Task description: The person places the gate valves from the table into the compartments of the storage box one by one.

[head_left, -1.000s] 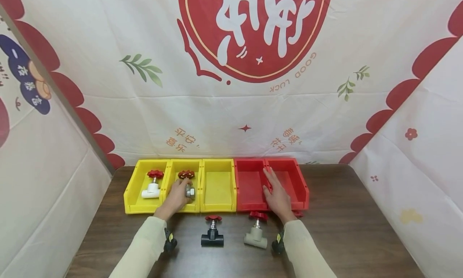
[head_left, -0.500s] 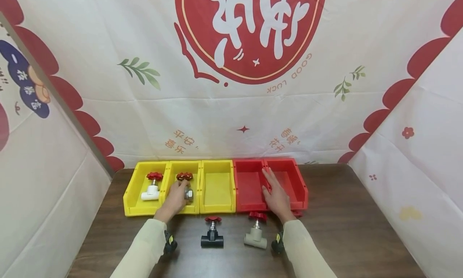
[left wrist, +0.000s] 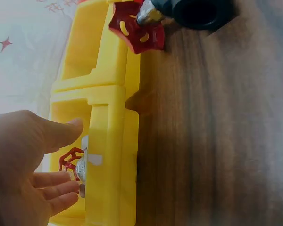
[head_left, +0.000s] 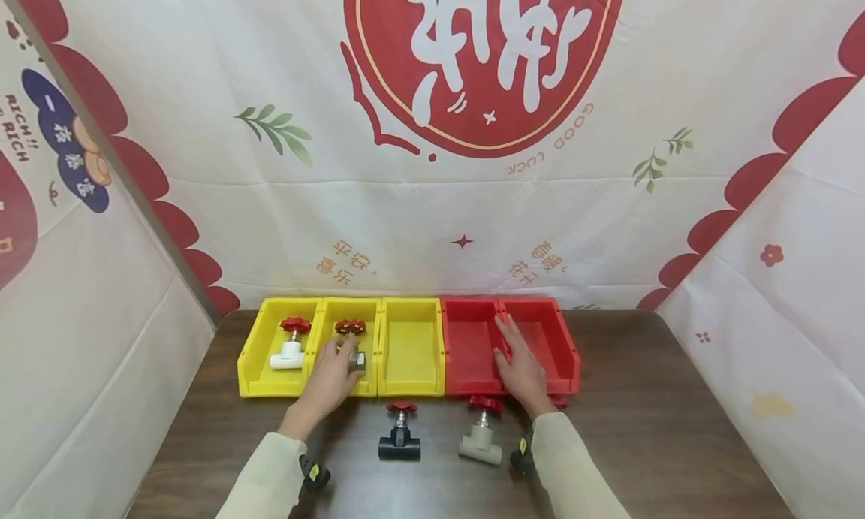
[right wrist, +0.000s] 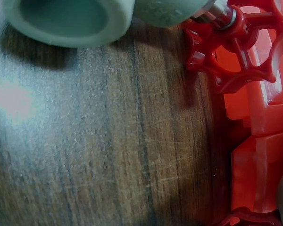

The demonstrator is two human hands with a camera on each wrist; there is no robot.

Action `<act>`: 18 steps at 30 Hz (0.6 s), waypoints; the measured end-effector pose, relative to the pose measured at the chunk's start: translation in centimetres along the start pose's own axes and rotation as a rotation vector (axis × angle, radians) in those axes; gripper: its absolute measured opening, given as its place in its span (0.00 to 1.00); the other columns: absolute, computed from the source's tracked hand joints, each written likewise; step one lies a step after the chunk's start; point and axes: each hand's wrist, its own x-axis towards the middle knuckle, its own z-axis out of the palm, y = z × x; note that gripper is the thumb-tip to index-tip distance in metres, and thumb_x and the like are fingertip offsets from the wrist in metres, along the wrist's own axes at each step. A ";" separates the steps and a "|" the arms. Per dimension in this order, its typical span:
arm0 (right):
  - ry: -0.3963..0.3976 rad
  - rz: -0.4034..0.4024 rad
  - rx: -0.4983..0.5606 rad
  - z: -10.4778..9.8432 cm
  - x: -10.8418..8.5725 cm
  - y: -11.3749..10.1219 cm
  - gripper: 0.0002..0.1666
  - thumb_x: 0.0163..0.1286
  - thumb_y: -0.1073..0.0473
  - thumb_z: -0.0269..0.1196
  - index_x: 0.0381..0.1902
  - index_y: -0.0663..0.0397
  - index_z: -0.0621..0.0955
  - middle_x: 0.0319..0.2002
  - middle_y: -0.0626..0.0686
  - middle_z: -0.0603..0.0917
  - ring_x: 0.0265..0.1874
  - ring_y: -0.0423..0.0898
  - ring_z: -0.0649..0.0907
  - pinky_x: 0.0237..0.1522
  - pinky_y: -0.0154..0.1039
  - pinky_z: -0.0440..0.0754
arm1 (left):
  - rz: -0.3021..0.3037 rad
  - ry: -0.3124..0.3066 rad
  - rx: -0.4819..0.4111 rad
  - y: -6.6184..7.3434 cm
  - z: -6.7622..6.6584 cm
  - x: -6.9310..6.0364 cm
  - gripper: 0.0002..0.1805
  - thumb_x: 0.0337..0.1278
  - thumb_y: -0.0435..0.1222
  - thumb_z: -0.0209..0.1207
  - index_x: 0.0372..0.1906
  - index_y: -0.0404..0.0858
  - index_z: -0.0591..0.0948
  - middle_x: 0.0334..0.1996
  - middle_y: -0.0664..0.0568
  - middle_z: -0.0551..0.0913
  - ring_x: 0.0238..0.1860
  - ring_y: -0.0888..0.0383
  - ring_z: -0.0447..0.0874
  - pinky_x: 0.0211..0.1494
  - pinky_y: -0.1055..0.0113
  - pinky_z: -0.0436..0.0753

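Note:
In the head view my left hand point(head_left: 329, 376) is over the second yellow bin point(head_left: 365, 387). A metal valve with a red handwheel point(head_left: 351, 327) lies in that bin, partly covered by the fingers. The left wrist view shows the thumb and fingers point(left wrist: 56, 190) spread apart, with the metal valve point(left wrist: 80, 168) beyond them inside the bin. My right hand point(head_left: 522, 370) rests with extended fingers on the divider between the two red bins point(head_left: 471, 354). The right wrist view barely catches that hand at its edge.
A white valve point(head_left: 289, 352) lies in the leftmost yellow bin. On the brown table stand a black valve point(head_left: 400, 442) and a grey valve point(head_left: 481, 440), both with red handwheels. Another red handwheel point(head_left: 559, 400) shows partly behind the right wrist. A printed cloth point(head_left: 405, 226) hangs behind.
My left hand has loosened from the metal valve and drawn slightly back toward the bin's front, leaving the valve in the bin. The right hand stays in place. The head view shifts a little.

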 end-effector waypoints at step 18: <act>0.000 0.018 0.034 -0.3 -0.2 -0.2 0.47 0.66 0.53 0.63 0.73 0.18 0.51 0.75 0.41 0.48 0.70 0.55 0.58 0.54 0.70 0.65 | 0.005 0.104 -0.152 1.6 0.3 -4.9 0.26 0.53 0.38 0.68 0.58 0.39 0.76 0.52 0.48 0.74 0.53 0.51 0.72 0.55 0.53 0.75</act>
